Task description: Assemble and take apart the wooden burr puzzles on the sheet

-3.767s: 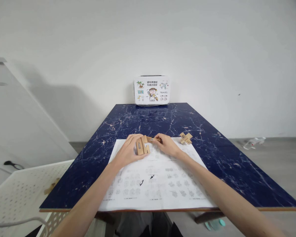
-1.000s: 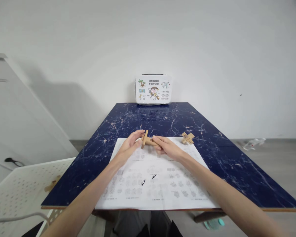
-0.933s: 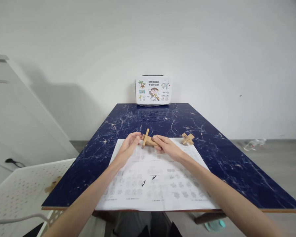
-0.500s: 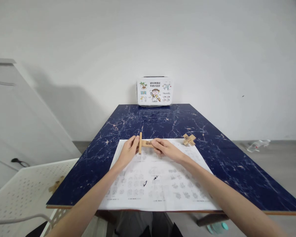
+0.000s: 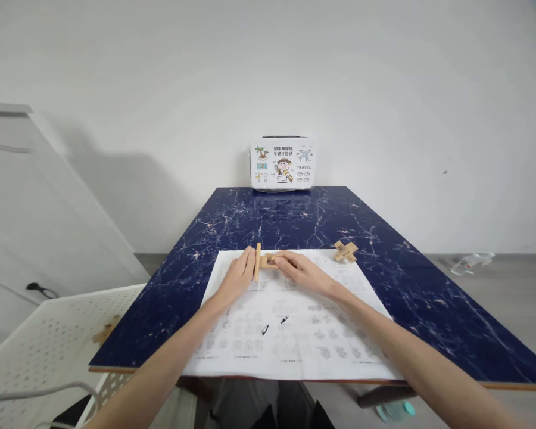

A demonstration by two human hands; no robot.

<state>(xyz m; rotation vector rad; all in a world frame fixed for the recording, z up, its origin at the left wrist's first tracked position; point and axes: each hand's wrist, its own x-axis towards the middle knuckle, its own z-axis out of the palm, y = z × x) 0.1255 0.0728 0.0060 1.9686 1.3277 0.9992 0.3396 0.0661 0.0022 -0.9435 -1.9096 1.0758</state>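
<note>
Above the far part of a printed paper sheet [image 5: 290, 345], a wooden puzzle piece [image 5: 258, 263] shows as a thin upright bar with a short block running right from it. My left hand [image 5: 240, 275] is closed on the bar side, its fingertips partly hidden behind the wood. From the right, my right hand [image 5: 300, 269] pinches the end of the block, where a notch shows. A cross-shaped wooden puzzle [image 5: 345, 251] lies at the sheet's far right corner, apart from both hands. Two small dark marks or bits sit on the middle of the sheet; I cannot tell which.
The sheet lies on a blue marbled table [image 5: 290, 223]. A white case with cartoon prints [image 5: 282, 164] stands at its back against the wall. Left and lower is a white perforated basket [image 5: 62, 328] with wooden pieces [image 5: 106, 329] inside. Bottles lie on the floor at right.
My left fingers lie flatter along the bar, and the block with its notch has turned slightly. Both hands keep hold. The whole view has shifted a little.
</note>
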